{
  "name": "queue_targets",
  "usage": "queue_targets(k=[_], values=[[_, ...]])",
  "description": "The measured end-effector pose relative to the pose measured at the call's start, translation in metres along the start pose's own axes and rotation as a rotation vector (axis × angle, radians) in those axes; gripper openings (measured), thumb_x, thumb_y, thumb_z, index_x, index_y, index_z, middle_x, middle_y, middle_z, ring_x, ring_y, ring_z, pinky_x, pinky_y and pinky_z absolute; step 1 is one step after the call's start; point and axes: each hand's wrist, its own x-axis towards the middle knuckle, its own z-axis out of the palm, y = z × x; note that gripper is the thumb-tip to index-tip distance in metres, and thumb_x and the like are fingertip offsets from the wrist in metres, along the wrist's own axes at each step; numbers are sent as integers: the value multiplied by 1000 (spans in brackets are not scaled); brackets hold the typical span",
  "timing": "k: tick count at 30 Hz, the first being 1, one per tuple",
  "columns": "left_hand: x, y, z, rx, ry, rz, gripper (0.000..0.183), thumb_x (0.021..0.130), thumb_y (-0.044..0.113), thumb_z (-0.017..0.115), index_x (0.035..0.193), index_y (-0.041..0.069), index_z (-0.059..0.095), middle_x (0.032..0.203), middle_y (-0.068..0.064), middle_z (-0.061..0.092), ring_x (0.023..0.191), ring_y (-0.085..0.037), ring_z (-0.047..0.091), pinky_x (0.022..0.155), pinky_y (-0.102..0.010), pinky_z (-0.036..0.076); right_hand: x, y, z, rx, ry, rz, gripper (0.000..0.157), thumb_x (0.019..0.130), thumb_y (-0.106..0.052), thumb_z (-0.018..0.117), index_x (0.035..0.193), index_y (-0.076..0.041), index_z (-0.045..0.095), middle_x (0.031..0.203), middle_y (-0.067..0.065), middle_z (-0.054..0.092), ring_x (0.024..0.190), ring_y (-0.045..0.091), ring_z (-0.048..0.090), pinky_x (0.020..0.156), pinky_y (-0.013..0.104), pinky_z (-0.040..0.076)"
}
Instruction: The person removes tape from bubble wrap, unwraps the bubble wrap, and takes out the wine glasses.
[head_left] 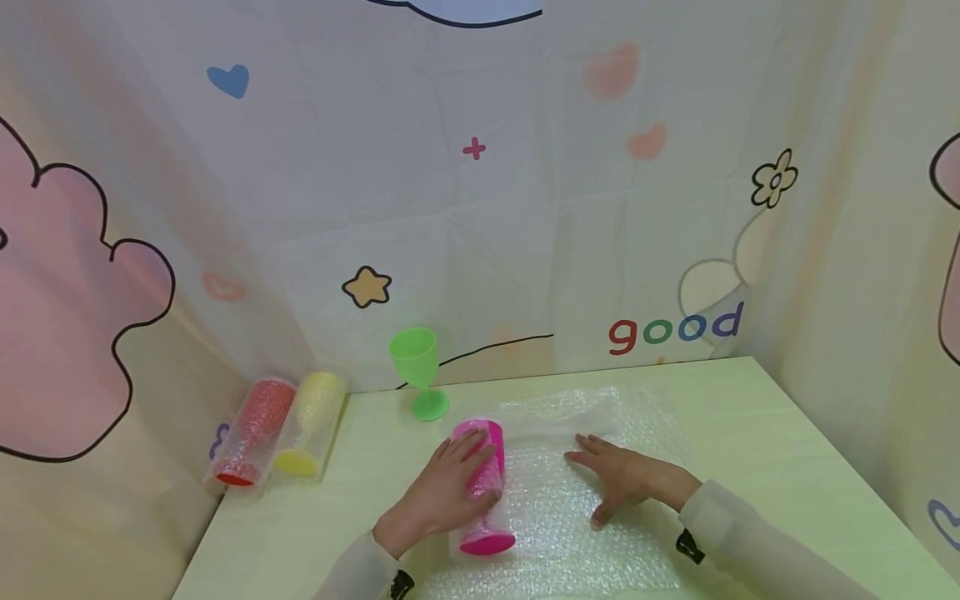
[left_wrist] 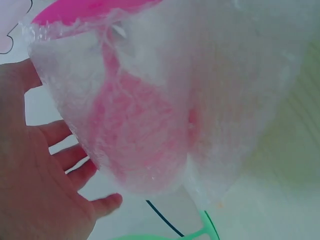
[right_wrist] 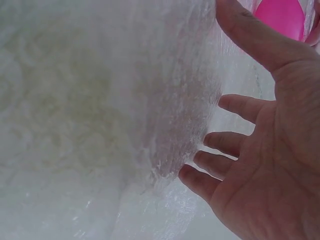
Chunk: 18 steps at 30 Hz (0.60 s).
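A pink goblet [head_left: 487, 543] lies on its side, partly rolled in bubble wrap, its foot toward me. My left hand [head_left: 450, 487] rests across it with fingers extended and spread. From the left wrist view, the pink bowl [left_wrist: 135, 130] shows through the wrap, with fingertips along its edge. The flat remainder of the bubble wrap [head_left: 547, 517] spreads to the right over the table. On that sheet my right hand [head_left: 618, 475] lies with fingers splayed and nothing in its grasp; in the right wrist view its fingertips [right_wrist: 190, 175] meet the wrap.
At the back, left of the wrap, a bare green goblet [head_left: 415, 354] stands upright. Two wrapped goblets, one red [head_left: 258, 417] and one yellow [head_left: 315, 417], lie side by side at the table's left edge. Printed curtains [head_left: 525, 250] close off the back and sides.
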Motion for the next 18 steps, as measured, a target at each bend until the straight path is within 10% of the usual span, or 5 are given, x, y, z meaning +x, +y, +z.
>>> queue_targets(k=[8, 18], values=[[18, 23, -6, -21, 87, 33, 60, 94, 41, 61, 144, 11, 50, 159, -10, 35, 148, -30, 31, 118, -49, 33, 0, 1, -2, 5, -6, 19, 103, 63, -49, 88, 150, -25, 39, 165, 10, 20, 152, 36, 19, 112, 66, 30], [36, 48, 5, 117, -56, 47, 61, 98, 46, 52, 151, 18, 40, 163, -7, 27, 151, -27, 24, 122, -45, 26, -2, 0, -1, 8, 7, -8, 103, 62, -48, 88, 150, -22, 41, 164, 12, 22, 151, 37, 20, 113, 64, 31]])
